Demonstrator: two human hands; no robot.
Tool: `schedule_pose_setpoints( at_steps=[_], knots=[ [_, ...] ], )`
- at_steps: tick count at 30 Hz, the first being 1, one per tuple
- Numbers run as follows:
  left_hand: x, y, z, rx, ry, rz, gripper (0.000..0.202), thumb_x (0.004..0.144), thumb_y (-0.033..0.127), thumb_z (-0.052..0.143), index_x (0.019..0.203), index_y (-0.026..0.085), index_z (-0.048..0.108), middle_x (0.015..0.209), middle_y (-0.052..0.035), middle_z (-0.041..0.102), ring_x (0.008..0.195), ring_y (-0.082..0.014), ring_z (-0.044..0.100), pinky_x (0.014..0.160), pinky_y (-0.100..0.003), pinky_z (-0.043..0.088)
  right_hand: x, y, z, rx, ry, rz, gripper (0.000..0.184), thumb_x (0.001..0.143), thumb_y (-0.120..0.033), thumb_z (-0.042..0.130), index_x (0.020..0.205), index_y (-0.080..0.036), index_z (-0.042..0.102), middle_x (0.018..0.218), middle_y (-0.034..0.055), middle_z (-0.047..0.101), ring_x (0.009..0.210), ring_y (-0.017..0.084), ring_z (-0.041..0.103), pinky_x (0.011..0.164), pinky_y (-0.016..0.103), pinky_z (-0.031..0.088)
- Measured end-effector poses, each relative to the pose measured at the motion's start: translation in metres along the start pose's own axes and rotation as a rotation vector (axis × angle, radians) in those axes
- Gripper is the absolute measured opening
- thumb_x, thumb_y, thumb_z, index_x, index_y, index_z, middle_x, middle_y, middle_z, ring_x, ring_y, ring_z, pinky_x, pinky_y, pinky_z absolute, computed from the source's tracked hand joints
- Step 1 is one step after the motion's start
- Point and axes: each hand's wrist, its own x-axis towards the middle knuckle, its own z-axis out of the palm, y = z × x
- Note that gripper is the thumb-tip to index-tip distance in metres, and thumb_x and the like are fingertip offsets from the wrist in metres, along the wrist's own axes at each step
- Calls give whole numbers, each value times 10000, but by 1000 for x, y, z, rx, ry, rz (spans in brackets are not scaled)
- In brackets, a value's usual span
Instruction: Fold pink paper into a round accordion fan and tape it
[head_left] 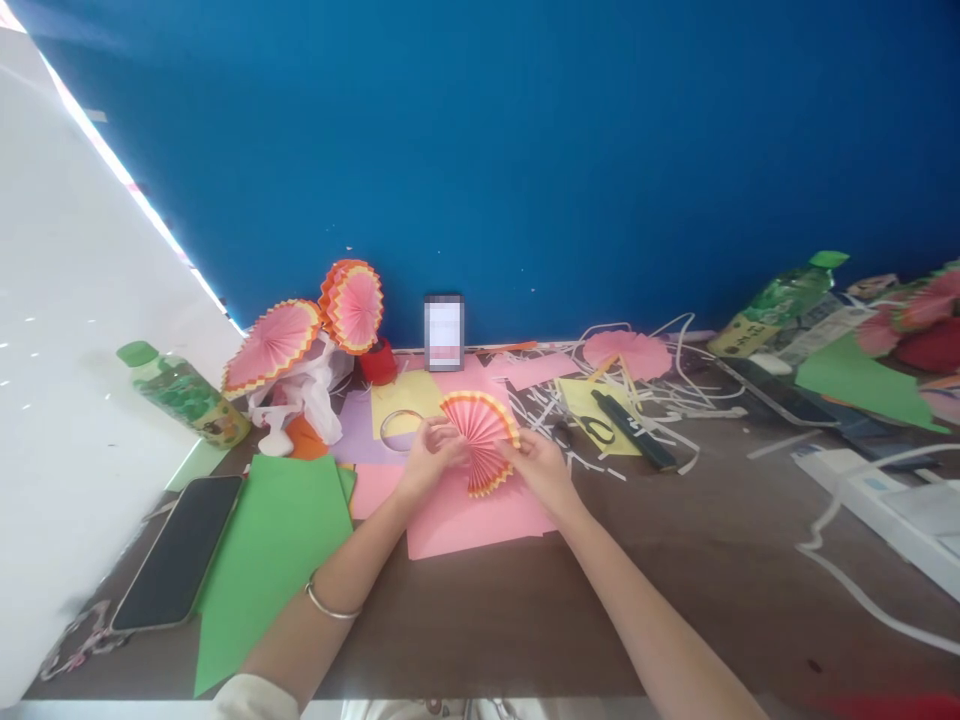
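Between my two hands is a pleated paper fan (480, 430), pink with a zigzag yellow and orange edge, spread into a partial round. My left hand (435, 455) grips it from the left, its fingers curled at the folds. From the right, my right hand (541, 468) pinches the fan's outer edge between thumb and fingers. Pink paper sheets (472, 525) lie under the hands. A silvery ring (384, 428) rests near my left hand on a yellow sheet (405, 395).
Finished paper fans (274, 345) stand back left by a green-capped bottle (184, 395). Green sheets (270, 550) and a phone (180, 550) lie at left. Scissors (598, 430), a black box cutter (637, 432) and paper strips are right of centre. A white power strip (885, 510) sits far right.
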Motion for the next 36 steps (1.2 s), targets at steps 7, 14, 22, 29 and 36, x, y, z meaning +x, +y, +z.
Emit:
schedule_pose_setpoints(
  at_steps=[7, 14, 22, 29, 36],
  knots=[
    [-8, 5, 4, 237, -175, -111, 546, 498, 280, 794, 959, 154, 531, 759, -28, 626, 668, -130, 612, 617, -242, 485, -1, -4, -2, -118, 119, -142, 282, 659, -399, 663, 820, -171, 621, 811, 44, 669, 756, 204, 621, 694, 312, 474],
    [-3, 7, -6, 297, -207, -67, 397, 599, 375, 718, 900, 121, 666, 848, -87, 691, 728, -178, 630, 634, -267, 490, 4, -8, -18, -131, 155, -130, 285, 676, -432, 638, 790, -171, 614, 785, 43, 661, 775, 213, 614, 706, 323, 468],
    [-5, 16, -7, 360, -232, 98, 336, 732, 431, 586, 843, 131, 689, 824, -66, 693, 806, -201, 618, 758, -318, 469, 6, -10, -19, -51, 82, -86, 298, 665, -435, 654, 811, -178, 613, 839, 51, 664, 807, 209, 609, 703, 308, 464],
    [-2, 8, -12, 410, -126, 223, 320, 777, 352, 557, 1010, 133, 579, 955, -121, 632, 840, -186, 617, 776, -354, 497, 9, -5, -24, -30, 56, -66, 305, 669, -443, 648, 819, -180, 615, 817, 42, 658, 797, 212, 610, 731, 328, 461],
    [0, 2, -20, 836, -48, 864, 295, 747, 248, 618, 1026, 213, 529, 1165, -103, 431, 1055, -196, 500, 838, -377, 489, 9, -5, -22, -89, -51, -1, 314, 674, -462, 636, 813, -181, 618, 812, 47, 664, 805, 219, 611, 721, 322, 464]
  ],
)
